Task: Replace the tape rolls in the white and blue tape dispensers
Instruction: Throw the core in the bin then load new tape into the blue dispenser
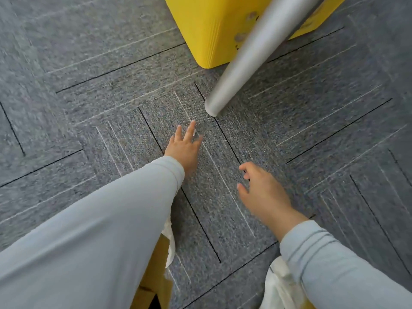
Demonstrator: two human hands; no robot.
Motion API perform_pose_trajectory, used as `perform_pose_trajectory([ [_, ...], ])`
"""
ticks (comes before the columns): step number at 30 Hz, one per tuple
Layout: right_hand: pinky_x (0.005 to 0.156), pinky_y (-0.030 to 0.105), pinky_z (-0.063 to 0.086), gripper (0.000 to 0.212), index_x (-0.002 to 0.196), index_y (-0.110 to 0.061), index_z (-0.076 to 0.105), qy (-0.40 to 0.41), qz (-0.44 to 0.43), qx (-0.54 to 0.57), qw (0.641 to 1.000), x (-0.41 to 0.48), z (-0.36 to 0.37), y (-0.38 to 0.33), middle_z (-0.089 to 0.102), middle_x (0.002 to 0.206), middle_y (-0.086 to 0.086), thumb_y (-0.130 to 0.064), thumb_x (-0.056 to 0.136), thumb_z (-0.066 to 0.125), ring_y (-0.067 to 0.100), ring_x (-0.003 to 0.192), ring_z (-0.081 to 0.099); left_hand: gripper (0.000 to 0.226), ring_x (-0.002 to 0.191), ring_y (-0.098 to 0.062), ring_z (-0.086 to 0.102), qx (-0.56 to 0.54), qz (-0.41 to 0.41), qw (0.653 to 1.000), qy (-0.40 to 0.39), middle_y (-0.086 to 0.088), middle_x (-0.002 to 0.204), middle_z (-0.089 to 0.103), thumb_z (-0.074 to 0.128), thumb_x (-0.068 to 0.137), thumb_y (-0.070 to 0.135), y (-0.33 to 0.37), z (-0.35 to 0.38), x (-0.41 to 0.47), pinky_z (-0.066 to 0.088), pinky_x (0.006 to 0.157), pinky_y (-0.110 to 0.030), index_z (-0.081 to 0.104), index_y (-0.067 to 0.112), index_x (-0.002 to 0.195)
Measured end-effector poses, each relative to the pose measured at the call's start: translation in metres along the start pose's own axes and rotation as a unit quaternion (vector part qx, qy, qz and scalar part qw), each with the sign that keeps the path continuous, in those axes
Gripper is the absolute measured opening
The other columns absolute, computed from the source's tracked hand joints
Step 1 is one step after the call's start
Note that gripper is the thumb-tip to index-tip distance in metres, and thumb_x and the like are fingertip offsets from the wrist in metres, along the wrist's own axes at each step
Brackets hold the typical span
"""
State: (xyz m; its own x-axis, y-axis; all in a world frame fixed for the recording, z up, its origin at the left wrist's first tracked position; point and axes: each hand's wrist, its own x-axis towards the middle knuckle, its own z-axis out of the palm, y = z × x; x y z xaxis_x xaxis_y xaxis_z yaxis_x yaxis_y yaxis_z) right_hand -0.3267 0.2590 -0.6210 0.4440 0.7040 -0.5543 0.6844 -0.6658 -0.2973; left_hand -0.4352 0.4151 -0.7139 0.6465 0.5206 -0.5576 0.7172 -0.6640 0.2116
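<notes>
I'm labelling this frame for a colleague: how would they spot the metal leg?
Find the yellow block at the top of the grey carpet. A silver leg slants down across it, its foot just beyond the left hand. Nothing else is shiny metal.

1 head-worn wide-angle camera looks steeply down and forward, close over the grey carpet [312, 130]
</notes>
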Motion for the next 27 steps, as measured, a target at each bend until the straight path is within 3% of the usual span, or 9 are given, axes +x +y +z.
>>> perform_pose_trajectory([
  [3,0.073,0.029,0.041,0.041,0.127,-0.024,0.038,0.002,0.003,-0.003,1.0,0.007,0.003,0.003,0.055,0.119,-0.002,-0.025,0.089,0.052,0.016,0.098,0.053,0.087,0.137,-0.04,-0.015,0.008,0.003,1.0,0.007,0.001,0.15,-0.027,0.046,0.08,0.005,0.001,0.005,0.016,0.006,0.11,-0.055,-0.009,0.033,0.141],
  [6,0.071,0.025,0.038,0.042,0.128,-0.025,0.037,-0.005,-0.003,-0.003,1.0,0.011,0.009,0.006,0.055,0.115,-0.005,-0.025,0.089,0.053,0.011,0.094,0.049,0.088,0.138,-0.04,-0.007,0.007,0.0,1.0,-0.001,-0.001,0.152,-0.02,0.048,0.079,0.003,-0.003,0.01,0.029,0.01,0.11,-0.054,-0.01,0.027,0.141],
  [9,0.077,0.024,0.041,0.043,0.129,-0.026,0.037,-0.01,-0.004,0.019,1.0,0.014,0.011,0.008,0.054,0.118,-0.007,-0.025,0.089,0.053,0.01,0.102,0.05,0.07,0.135,-0.042,0.019,0.025,-0.007,1.0,-0.002,-0.012,0.154,0.005,0.046,0.082,0.005,-0.006,0.016,0.033,0.026,0.108,-0.053,0.011,0.015,0.142],
  [13,0.083,0.027,0.046,0.044,0.129,-0.026,0.037,-0.015,0.002,0.018,1.0,0.014,0.01,0.007,0.054,0.119,-0.007,-0.025,0.088,0.054,0.011,0.106,0.05,0.035,0.105,-0.036,0.047,0.016,-0.019,1.0,0.017,-0.018,0.13,0.033,0.05,0.083,0.002,-0.009,0.022,0.022,0.051,0.086,-0.049,0.047,0.007,0.118],
  [16,0.075,0.026,0.043,0.04,0.126,-0.025,0.039,-0.012,-0.005,0.02,1.0,0.01,0.006,0.003,0.054,0.114,-0.005,-0.024,0.089,0.054,0.011,0.098,0.051,0.024,0.087,-0.03,0.051,-0.037,-0.021,0.999,0.014,-0.015,0.116,0.041,0.053,0.081,-0.001,-0.01,0.02,0.008,0.054,0.081,-0.048,0.053,0.008,0.103],
  [20,0.075,0.032,0.044,0.036,0.123,-0.023,0.042,0.003,-0.01,0.01,1.0,-0.004,-0.02,-0.01,0.056,0.112,-0.001,-0.024,0.089,0.052,0.018,0.093,0.052,0.028,0.097,-0.028,0.051,-0.073,0.011,0.997,0.035,-0.011,0.114,0.047,0.051,0.082,0.001,0.001,-0.006,-0.021,0.051,0.087,-0.046,0.053,0.013,0.107],
  [24,0.078,0.037,0.045,0.032,0.119,-0.021,0.044,0.034,-0.011,-0.002,0.999,-0.03,-0.066,-0.03,0.057,0.114,0.002,-0.024,0.088,0.052,0.024,0.099,0.055,0.024,0.099,-0.025,0.05,-0.085,0.05,0.991,0.092,-0.007,0.108,0.053,0.049,0.084,0.004,0.021,-0.066,-0.064,0.05,0.086,-0.041,0.052,0.016,0.104],
  [27,0.079,0.036,0.046,0.03,0.117,-0.02,0.046,0.079,-0.022,0.011,0.997,-0.063,-0.099,-0.049,0.057,0.113,0.002,-0.024,0.087,0.053,0.023,0.099,0.054,0.024,0.091,-0.025,0.055,-0.151,0.076,0.974,0.154,-0.01,0.108,0.058,0.043,0.09,0.007,0.039,-0.124,-0.103,0.051,0.078,-0.04,0.048,0.014,0.112],
])
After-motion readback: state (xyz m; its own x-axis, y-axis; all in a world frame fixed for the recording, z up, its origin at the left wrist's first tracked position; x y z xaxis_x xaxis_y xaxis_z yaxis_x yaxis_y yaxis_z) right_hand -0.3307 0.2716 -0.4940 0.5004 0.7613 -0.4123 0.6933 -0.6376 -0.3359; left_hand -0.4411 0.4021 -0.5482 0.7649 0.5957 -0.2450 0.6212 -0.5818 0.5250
